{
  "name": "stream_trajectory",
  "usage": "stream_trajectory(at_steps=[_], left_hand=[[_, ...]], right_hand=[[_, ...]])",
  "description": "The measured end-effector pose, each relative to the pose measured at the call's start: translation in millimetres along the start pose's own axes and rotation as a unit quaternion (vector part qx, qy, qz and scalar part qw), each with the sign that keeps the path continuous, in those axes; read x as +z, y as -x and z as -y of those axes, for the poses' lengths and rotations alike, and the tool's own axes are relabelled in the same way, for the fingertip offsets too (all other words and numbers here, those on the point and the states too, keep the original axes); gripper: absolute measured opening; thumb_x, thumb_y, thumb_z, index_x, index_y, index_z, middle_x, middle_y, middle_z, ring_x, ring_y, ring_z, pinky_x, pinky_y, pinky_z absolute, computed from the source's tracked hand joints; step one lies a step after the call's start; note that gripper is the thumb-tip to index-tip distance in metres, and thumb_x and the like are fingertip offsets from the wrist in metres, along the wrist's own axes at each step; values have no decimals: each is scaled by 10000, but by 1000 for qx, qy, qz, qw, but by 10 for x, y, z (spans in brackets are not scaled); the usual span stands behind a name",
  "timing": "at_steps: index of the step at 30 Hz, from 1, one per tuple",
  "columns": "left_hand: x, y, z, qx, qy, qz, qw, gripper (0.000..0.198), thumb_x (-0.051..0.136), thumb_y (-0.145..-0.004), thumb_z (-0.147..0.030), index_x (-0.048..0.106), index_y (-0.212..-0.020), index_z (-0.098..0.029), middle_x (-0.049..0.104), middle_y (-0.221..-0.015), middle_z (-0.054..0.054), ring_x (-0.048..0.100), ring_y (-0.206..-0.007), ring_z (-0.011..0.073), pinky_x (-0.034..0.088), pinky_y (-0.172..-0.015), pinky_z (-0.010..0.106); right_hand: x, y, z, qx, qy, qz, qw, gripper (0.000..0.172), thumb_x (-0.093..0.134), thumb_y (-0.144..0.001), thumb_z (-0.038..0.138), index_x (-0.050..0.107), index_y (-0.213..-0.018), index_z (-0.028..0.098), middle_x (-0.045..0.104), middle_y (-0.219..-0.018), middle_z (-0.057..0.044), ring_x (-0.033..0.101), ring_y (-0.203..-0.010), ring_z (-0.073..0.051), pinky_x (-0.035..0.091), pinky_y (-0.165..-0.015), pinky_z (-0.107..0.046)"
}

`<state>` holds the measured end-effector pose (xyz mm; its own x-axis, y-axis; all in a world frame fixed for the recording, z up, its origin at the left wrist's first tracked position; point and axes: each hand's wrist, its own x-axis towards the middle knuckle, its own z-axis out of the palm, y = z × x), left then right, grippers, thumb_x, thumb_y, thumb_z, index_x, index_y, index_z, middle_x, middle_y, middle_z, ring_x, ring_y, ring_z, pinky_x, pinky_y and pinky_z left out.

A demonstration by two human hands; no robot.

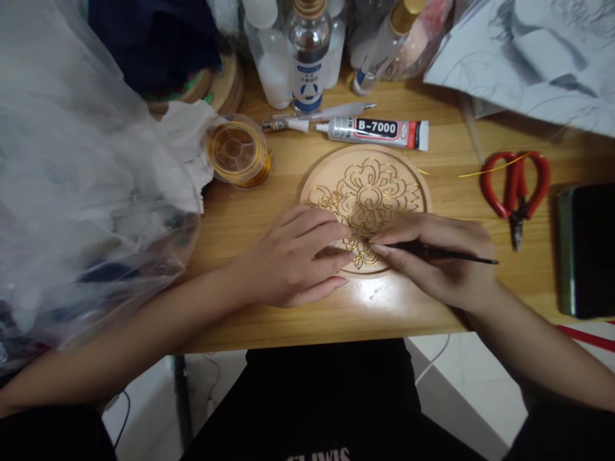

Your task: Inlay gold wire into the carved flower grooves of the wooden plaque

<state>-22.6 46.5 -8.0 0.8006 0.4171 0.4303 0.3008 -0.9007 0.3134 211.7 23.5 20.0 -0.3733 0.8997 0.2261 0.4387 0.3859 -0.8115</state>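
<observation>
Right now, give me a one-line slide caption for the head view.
Left hand on a round wooden board with gold-outlined flowers, right hand holding a thin dark tool over it.

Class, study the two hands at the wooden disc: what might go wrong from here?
1. The thin dark tool in the right hand might slip and bend the gold outlines on the wooden disc.
2. The left hand covers part of the disc, so its fingers could nudge outlines.
3. The loose gold wire crossing the red-handled pliers could snag when they are lifted.
</observation>
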Motion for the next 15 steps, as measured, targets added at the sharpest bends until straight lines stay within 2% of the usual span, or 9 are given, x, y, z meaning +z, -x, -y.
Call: stream_trajectory(at_steps=[3,6,11,15], left_hand=[[-4,1,-1,11,0,-5,1000,214,563,-874,-352,629,-1032,-223,619,-1131,61,545,-1063,242,460,-917,419],[-24,-16,-4,23,8,-27,999,207,579,-865,-323,644,-999,-179,630,-1091,92,550,-1024,252,479,-867,419],[-90,-65,-22,0,3,-46,999,191,601,-847,-257,645,-977,-125,652,-1011,112,570,-924,243,500,-780,410],[-85,-56,-21,-10,2,-43,999,201,596,-847,-240,639,-1007,-128,648,-1026,97,566,-934,231,494,-795,402]], right_hand=[[-8,-5,11,11,2,-15,1000,97,697,-795,150,679,-831,239,709,-750,-1,673,-694,-139,537,-590,-272],[-19,-17,14,18,4,-25,1000,82,692,-796,148,681,-821,226,709,-740,-7,665,-675,-132,517,-563,-258],[-25,-19,11,29,10,-42,999,24,692,-798,177,691,-809,199,713,-738,-16,667,-686,-133,509,-580,-250],[-24,-13,14,32,-1,-50,998,25,694,-797,176,694,-812,196,715,-746,-17,666,-696,-129,508,-592,-246]])
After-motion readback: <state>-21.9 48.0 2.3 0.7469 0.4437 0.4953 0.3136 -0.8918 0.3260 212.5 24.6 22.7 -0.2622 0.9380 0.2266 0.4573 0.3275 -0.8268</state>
